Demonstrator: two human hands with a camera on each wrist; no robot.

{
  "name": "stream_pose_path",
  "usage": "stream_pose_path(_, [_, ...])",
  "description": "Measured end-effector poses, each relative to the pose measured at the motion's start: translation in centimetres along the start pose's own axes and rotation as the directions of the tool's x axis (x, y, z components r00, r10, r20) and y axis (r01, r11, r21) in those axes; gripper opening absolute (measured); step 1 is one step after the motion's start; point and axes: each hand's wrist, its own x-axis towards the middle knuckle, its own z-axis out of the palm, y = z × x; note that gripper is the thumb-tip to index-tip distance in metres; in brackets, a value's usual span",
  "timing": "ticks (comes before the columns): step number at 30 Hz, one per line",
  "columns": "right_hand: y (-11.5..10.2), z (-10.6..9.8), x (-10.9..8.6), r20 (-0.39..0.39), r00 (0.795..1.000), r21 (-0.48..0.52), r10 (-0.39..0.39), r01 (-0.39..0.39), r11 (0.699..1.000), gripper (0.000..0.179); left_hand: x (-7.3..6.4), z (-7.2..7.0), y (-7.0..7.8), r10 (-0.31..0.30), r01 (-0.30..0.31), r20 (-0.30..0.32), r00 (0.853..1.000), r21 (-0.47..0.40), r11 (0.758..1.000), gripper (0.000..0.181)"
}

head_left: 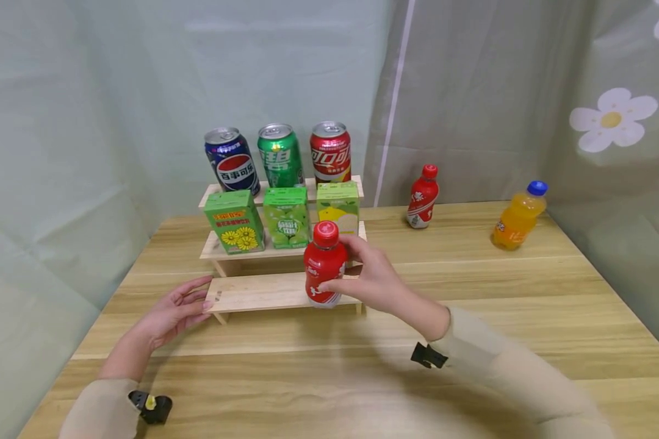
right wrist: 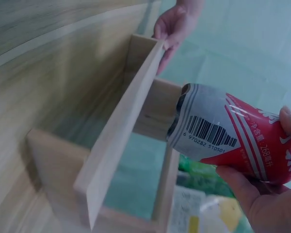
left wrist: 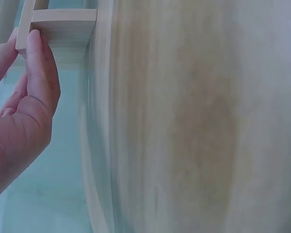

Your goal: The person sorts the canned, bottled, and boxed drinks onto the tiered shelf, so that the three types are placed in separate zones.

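Note:
A red plastic drink bottle [head_left: 325, 265] with a red cap is gripped upright in my right hand [head_left: 376, 277], over the right end of the wooden rack's lowest step [head_left: 263, 291]. In the right wrist view the bottle's grey base with its barcode [right wrist: 211, 132] shows above that board. My left hand [head_left: 178, 311] pinches the left end of the same step between thumb and fingers; the left wrist view shows the fingertips [left wrist: 35, 39] at the board's corner.
Three cans, including a green one [head_left: 280, 157], stand on the top step, and three juice boxes, such as the grape one [head_left: 287, 219], on the middle one. Another red bottle [head_left: 423, 196] and an orange soda bottle [head_left: 518, 216] stand at the table's back right. Curtains hang behind.

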Motion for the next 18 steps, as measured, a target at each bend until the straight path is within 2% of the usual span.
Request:
stream_pose_path(7, [0.5,2.8,2.0,0.011,1.0,0.055,0.01,-0.011,0.998,0.067,0.1,0.1,0.1,-0.011,0.011,-0.005,1.0,0.02,1.0,0.069])
stream_pose_path(18, [0.8,6.7,4.5,0.015,0.999,0.057,0.05,-0.051,0.997,0.07,0.2,-0.1,-0.1,0.007,-0.006,0.01,1.0,-0.001,1.0,0.065])
